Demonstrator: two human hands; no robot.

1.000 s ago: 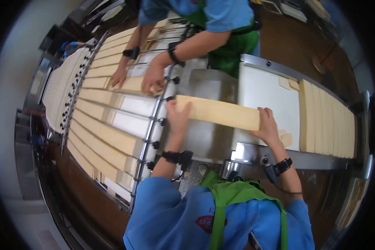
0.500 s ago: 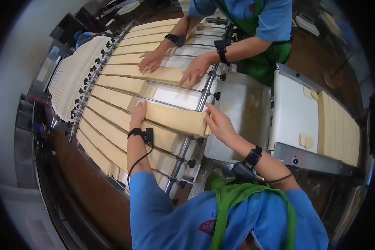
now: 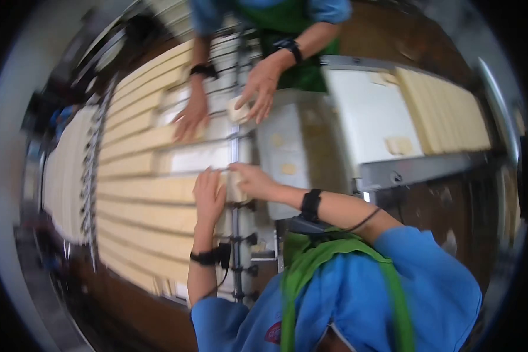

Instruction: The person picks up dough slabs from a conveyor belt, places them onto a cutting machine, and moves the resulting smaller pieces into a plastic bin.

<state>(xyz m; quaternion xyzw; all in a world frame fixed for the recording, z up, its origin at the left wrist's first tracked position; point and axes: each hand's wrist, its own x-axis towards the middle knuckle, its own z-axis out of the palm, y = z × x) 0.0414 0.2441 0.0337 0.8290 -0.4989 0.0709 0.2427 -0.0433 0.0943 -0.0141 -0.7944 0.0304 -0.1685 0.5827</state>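
My left hand (image 3: 209, 196) rests over the right end of a long row of thin cream-coloured slices (image 3: 146, 190), its fingers stretched forward. Just to its right, my right hand (image 3: 257, 182) is closed on a short stack of the same slices (image 3: 234, 186), beside a metal rail (image 3: 236, 223). Blur softens the fingertips. More slice rows (image 3: 146, 214) lie parallel between thin dividers on the rack below my hands.
Opposite me, a co-worker's hand (image 3: 192, 117) touches another row; their other hand (image 3: 261, 88) holds a small slice stack (image 3: 238, 110). A pale bin (image 3: 281, 135) with loose pieces sits right of the rail. Beyond is a white surface (image 3: 366, 111) with packed slices (image 3: 443, 111).
The view has shifted. My left hand has moved to the row's right end, close to my right hand, which now has a short stack of slices. The co-worker's hand has lifted a small stack.
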